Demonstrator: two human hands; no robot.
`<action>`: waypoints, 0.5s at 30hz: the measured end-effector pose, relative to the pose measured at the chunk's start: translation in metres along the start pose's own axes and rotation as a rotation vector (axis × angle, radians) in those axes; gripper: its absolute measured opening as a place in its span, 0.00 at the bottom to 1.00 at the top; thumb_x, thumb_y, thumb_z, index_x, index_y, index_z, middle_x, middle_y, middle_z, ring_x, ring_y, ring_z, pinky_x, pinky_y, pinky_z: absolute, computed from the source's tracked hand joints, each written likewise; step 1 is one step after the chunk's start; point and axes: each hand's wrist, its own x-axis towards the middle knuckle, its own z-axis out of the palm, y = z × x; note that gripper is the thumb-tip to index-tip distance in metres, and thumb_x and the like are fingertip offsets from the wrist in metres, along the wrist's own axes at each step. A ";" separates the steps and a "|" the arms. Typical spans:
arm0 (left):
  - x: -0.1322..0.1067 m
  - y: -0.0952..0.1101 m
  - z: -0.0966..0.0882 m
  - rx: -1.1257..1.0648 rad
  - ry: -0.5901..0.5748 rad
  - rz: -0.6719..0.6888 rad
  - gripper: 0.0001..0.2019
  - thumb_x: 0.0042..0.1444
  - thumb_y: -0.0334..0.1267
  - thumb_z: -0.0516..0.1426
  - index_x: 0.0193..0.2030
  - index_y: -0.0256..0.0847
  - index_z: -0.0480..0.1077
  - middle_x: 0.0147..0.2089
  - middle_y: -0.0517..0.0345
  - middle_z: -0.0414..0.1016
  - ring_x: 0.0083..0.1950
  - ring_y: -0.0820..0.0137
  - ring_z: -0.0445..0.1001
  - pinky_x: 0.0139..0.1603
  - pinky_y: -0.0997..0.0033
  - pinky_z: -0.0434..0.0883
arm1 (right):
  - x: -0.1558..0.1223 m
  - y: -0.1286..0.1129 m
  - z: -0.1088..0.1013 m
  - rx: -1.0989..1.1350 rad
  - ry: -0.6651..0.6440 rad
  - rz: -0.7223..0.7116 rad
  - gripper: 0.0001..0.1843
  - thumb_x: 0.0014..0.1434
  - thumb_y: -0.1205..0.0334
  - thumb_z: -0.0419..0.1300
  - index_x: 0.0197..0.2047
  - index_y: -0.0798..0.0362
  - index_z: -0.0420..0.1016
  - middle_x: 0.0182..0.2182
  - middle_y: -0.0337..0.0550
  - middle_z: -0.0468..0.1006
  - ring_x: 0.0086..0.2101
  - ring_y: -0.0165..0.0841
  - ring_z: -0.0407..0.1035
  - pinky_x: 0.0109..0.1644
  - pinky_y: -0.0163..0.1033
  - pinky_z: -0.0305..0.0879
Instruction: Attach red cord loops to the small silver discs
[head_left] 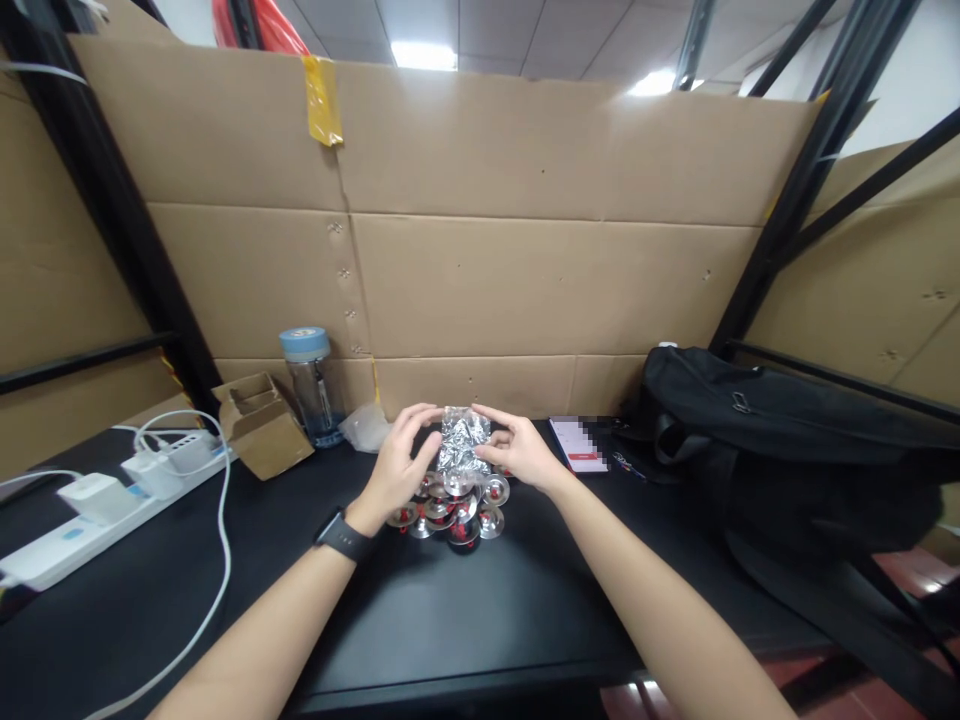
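Observation:
Between my hands stands a crinkled, shiny silver plastic bag (pixel 465 440), its surface full of bright reflections. My left hand (pixel 405 450) grips its left edge, index finger at the top and thumb at the side. On the opposite edge, my right hand (pixel 521 448) has its index finger at the upper corner and its thumb against the front. Just below lies a pile of small, silvery finger cymbals (pixel 491 522) with red loops. Some of the pile is hidden behind the bag and my left hand. What the bag contains cannot be made out.
Left on the black table (pixel 450 620) are a power strip (pixel 52 540) with a white cable, an open cardboard box (pixel 266 435), a blue-lidded bottle (pixel 311 385) and a clear plastic bag (pixel 365 428). A phone (pixel 579 445) and black backpack (pixel 810 430) lie right. Cardboard panels (pixel 480 280) stand behind.

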 end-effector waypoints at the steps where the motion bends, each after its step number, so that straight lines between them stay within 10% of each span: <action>1: 0.000 0.003 -0.002 0.078 -0.053 0.077 0.23 0.62 0.50 0.58 0.61 0.45 0.69 0.64 0.47 0.67 0.63 0.56 0.68 0.63 0.55 0.65 | 0.000 0.000 0.000 0.006 0.004 0.002 0.43 0.50 0.62 0.70 0.69 0.52 0.64 0.24 0.33 0.74 0.23 0.25 0.61 0.29 0.32 0.62; 4: -0.003 0.012 -0.002 0.261 -0.202 0.251 0.36 0.48 0.53 0.69 0.62 0.46 0.68 0.64 0.46 0.68 0.64 0.50 0.64 0.64 0.51 0.61 | 0.000 -0.001 0.000 0.031 0.000 0.006 0.46 0.50 0.63 0.71 0.70 0.52 0.61 0.23 0.31 0.72 0.22 0.25 0.60 0.28 0.32 0.61; 9: -0.006 0.015 0.010 0.444 -0.165 0.299 0.12 0.65 0.37 0.57 0.55 0.47 0.73 0.55 0.51 0.77 0.57 0.60 0.71 0.55 0.58 0.60 | -0.002 -0.005 0.002 0.045 -0.008 -0.005 0.44 0.50 0.63 0.71 0.69 0.52 0.62 0.25 0.34 0.75 0.22 0.25 0.63 0.27 0.31 0.62; 15: -0.005 0.009 0.010 0.470 -0.182 0.318 0.10 0.67 0.35 0.54 0.49 0.46 0.75 0.50 0.55 0.81 0.52 0.63 0.73 0.50 0.59 0.60 | -0.002 -0.007 0.004 0.074 0.004 -0.019 0.36 0.53 0.60 0.69 0.64 0.52 0.69 0.43 0.48 0.82 0.28 0.29 0.73 0.30 0.33 0.69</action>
